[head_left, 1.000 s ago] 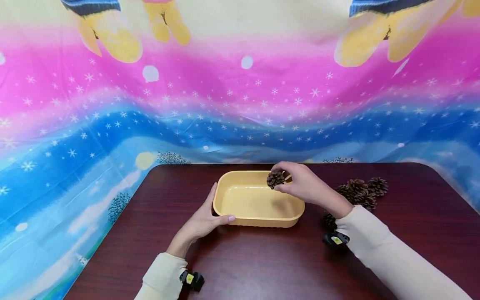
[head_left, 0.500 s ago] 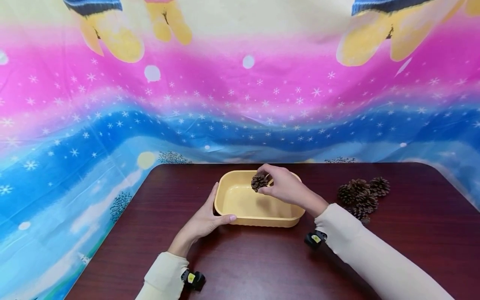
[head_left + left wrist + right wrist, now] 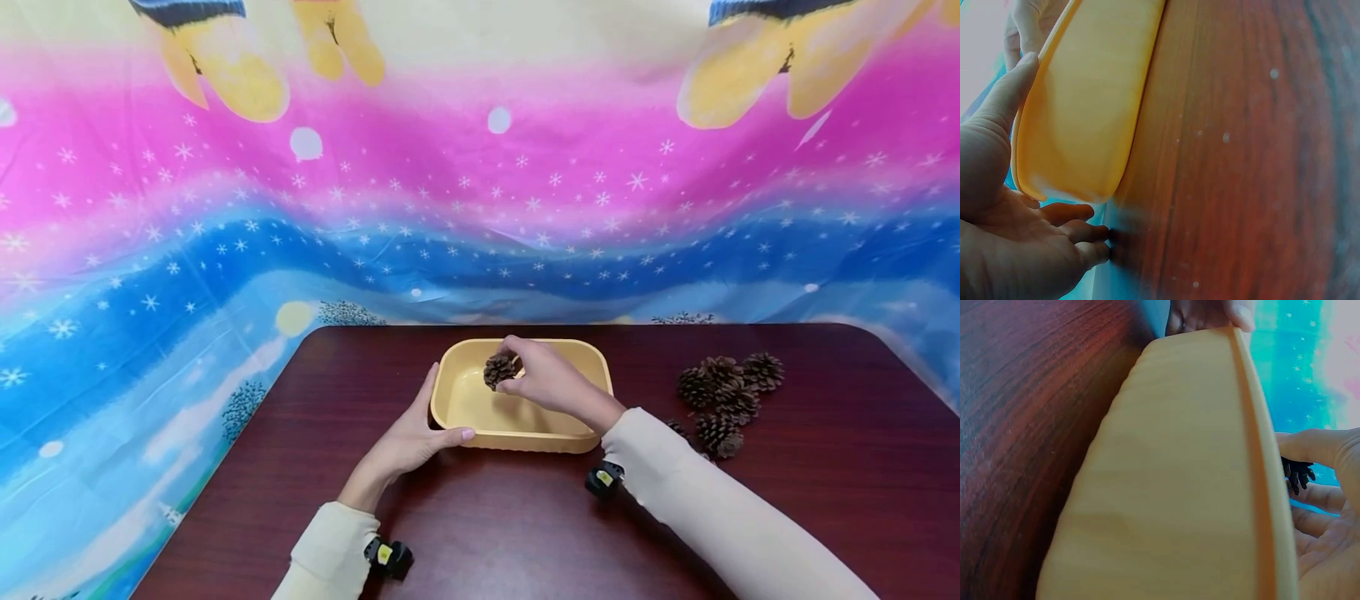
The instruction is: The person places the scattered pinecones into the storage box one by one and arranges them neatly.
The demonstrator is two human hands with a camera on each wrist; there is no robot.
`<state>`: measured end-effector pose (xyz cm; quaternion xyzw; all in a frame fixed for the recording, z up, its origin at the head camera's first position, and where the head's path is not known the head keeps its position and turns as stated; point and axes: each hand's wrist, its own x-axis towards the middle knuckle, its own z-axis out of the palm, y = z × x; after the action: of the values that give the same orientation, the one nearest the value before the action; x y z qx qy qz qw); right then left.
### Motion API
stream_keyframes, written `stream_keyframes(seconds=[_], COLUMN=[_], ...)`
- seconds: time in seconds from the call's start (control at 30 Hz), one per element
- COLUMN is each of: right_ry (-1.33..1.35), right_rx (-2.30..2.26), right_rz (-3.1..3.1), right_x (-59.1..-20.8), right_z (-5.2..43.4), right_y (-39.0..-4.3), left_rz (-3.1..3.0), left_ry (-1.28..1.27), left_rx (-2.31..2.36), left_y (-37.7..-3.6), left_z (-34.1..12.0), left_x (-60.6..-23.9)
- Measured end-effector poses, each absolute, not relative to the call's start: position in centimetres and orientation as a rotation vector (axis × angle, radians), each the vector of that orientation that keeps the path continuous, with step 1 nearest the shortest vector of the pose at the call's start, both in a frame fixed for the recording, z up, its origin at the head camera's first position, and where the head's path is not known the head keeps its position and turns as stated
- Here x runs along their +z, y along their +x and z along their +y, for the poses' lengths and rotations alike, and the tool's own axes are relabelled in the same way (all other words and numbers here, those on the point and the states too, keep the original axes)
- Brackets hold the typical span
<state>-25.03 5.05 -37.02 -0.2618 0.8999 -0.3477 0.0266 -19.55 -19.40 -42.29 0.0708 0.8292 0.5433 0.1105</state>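
Observation:
A yellow plastic container [image 3: 532, 442] with rounded corners sits on the table in the head view. My left hand [image 3: 405, 442] holds its left end, thumb on the near rim and fingers around the side. In the left wrist view, the thumb lies along the rim of the container [image 3: 1085, 106]. My right hand [image 3: 555, 379] pinches a brown pine cone [image 3: 497, 372] between thumb and fingers, over the container's left half. In the right wrist view, the container's wall [image 3: 1166, 462] hides most of that pine cone [image 3: 1298, 474].
Several pine cones [image 3: 726, 390] lie in a cluster on the dark wooden table [image 3: 495, 517], right of the container. My right sleeve [image 3: 697, 475] overlaps the nearest ones in the head view. Behind the table hangs a printed snowflake cloth [image 3: 480, 208].
My right hand has moved left with the pine cone, from over the container's right half to its left half. More of the cone cluster shows now. The left hand stays on the container.

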Motion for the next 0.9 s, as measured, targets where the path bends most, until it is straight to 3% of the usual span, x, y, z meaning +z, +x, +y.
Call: stream_keyframes(seconds=[0.9], right_ry=[-0.747], right_rx=[-1.066], right_rz=[2.774], right_x=[-39.5], right_z=[1.9], right_y=[-26.6], left_rz=[2.437], left_ry=[0.196], left_rx=[1.602], left_y=[-19.5], left_z=[-19.4], left_x=[-42.4])
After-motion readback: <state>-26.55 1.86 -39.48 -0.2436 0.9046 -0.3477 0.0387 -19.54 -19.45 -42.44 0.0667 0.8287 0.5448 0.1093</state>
